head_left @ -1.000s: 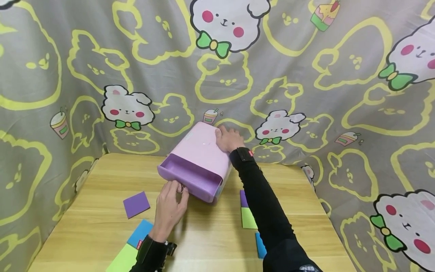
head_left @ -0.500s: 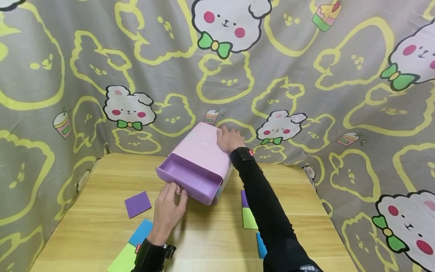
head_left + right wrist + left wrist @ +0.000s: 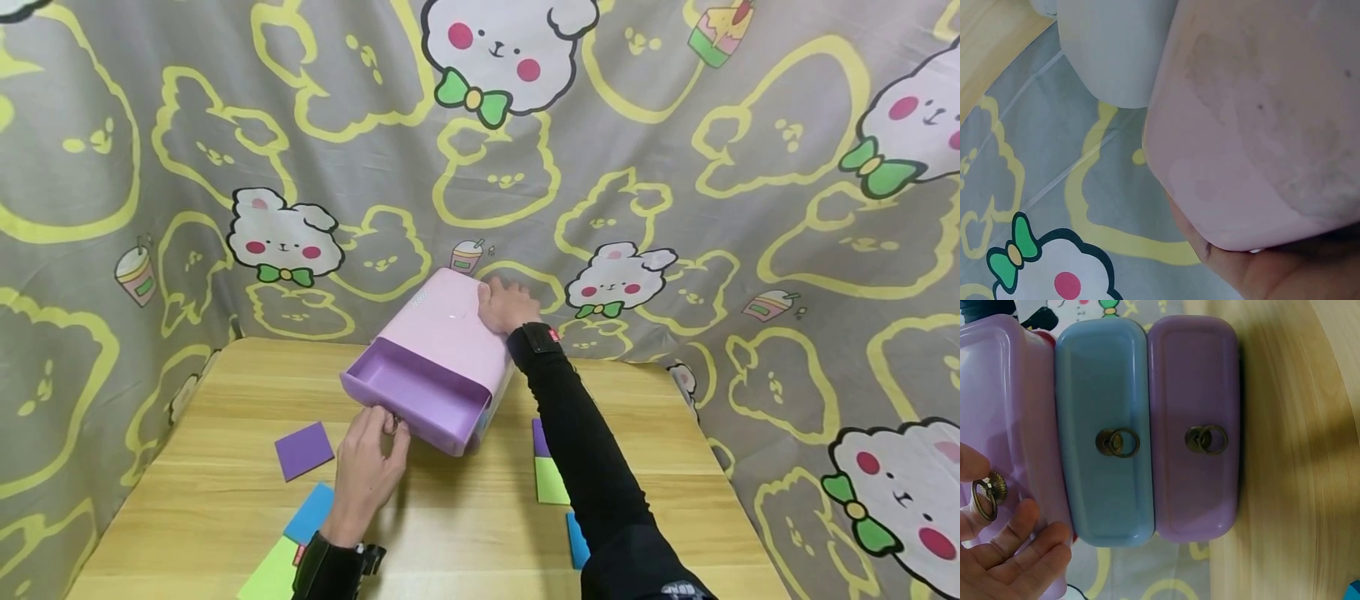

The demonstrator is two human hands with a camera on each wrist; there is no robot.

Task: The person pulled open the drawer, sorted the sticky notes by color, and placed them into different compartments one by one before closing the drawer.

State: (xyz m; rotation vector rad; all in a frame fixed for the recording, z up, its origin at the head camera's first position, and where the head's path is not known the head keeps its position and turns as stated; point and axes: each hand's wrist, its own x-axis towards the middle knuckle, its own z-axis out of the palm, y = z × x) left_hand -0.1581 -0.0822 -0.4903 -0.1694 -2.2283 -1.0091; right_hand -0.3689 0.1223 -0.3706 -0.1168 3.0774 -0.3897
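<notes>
A small pink drawer cabinet (image 3: 442, 321) stands at the back of the table, turned at an angle. Its top drawer (image 3: 420, 390), purple and bare inside, is pulled partway out. My left hand (image 3: 367, 471) pinches that drawer's brass ring pull (image 3: 986, 499). Below, the blue drawer (image 3: 1107, 500) and the lower purple drawer (image 3: 1194, 494) sit closed, their rings hanging loose in the left wrist view. My right hand (image 3: 510, 307) grips the cabinet's rear right edge, fingers going over the far side. Close up in the right wrist view, the pink panel (image 3: 1229, 156) hides part of this hand.
On the left of the table (image 3: 480, 533) lie a purple card (image 3: 303, 451), a blue card (image 3: 310, 512) and a green card (image 3: 270, 571). Purple, green (image 3: 551, 481) and blue (image 3: 577, 540) pieces lie beside my right sleeve. A patterned curtain (image 3: 390, 167) hangs close behind the cabinet.
The top drawer has slid slightly farther out, toward the lower left, along with my left hand. My right hand has held its place on the cabinet.
</notes>
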